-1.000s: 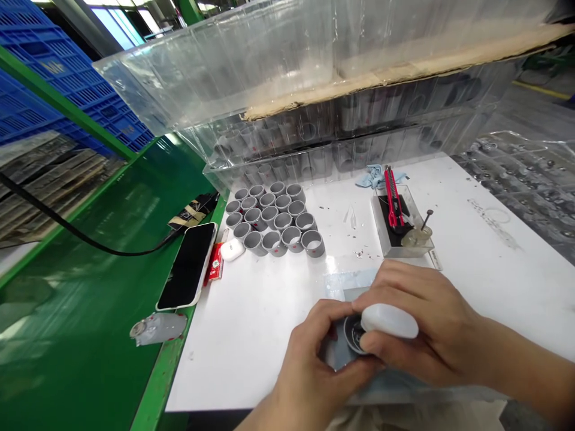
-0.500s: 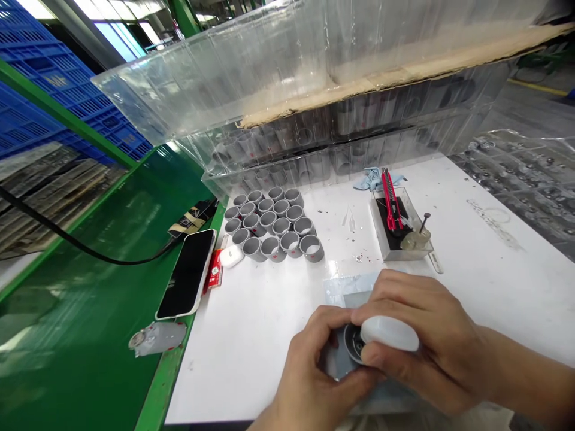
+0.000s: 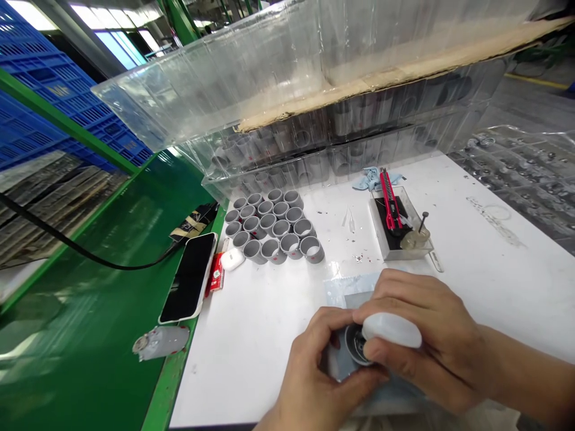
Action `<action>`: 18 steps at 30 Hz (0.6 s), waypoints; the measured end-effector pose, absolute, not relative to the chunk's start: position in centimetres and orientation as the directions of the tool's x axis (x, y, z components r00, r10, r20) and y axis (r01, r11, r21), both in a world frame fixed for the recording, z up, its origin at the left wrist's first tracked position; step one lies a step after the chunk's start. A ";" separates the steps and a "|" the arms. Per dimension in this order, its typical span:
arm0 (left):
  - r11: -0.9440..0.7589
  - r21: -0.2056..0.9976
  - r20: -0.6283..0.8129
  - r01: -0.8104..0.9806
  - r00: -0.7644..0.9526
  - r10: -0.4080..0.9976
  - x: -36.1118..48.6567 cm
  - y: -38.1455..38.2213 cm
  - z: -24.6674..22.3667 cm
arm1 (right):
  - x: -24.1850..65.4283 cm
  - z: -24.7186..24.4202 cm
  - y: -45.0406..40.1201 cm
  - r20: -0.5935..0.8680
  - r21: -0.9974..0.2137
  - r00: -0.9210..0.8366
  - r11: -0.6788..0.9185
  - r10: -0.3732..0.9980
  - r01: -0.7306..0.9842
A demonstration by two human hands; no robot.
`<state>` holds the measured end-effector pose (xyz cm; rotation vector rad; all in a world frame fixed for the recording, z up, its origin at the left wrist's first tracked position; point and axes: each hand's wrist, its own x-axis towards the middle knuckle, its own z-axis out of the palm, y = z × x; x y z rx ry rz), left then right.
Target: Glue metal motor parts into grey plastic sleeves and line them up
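**Q:** What do the hands have?

**A:** The left hand (image 3: pixel 321 365) is low in the middle of the view. Its fingers (image 3: pixel 333 320) curl shut on a dark round ring (image 3: pixel 354 346). The right hand (image 3: pixel 431 326) is at the lower right. Its fingers (image 3: pixel 404 287) wrap tight around a white plastic bottle (image 3: pixel 392 330), and the end of the bottle is right up against the ring.

**Q:** Where is that ring?

**A:** Between the two hands, near the bottom of the view, over a clear plastic bag (image 3: pixel 344 291) on the white worktop (image 3: pixel 233 383).

**Q:** How much is done, and how much is left?

**A:** Lots of grey rings (image 3: pixel 290 244) stand close together on the worktop, up from the hands and to the left. A big clear plastic bin (image 3: pixel 269 90) behind them has many more rings in it. One ring is in the hands now. I cannot tell if the rings on the worktop have had the same thing done to them.

**Q:** What else is near?

**A:** A red box cutter (image 3: pixel 389 197) lies in a clear box (image 3: pixel 381 242) to the upper right, and a phone (image 3: pixel 188 278) lies left of the rings
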<state>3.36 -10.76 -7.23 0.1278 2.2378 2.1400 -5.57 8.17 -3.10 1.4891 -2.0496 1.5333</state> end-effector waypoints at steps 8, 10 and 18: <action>0.037 0.999 0.009 0.012 -0.997 0.076 3.5 -10.8 -7.4 | -5.5 -3.1 8.1 0.633 -0.641 -0.495 -0.045 -0.595 -0.766; 0.040 0.999 0.000 0.004 -0.997 0.081 3.6 -10.8 -7.4 | -5.5 -3.1 8.2 0.639 -0.629 -0.489 -0.038 -0.594 -0.776; 0.029 0.999 -0.016 -0.014 -0.996 0.091 3.3 -10.8 -6.9 | -5.6 -2.7 8.2 0.652 -0.596 -0.473 -0.015 -0.593 -0.803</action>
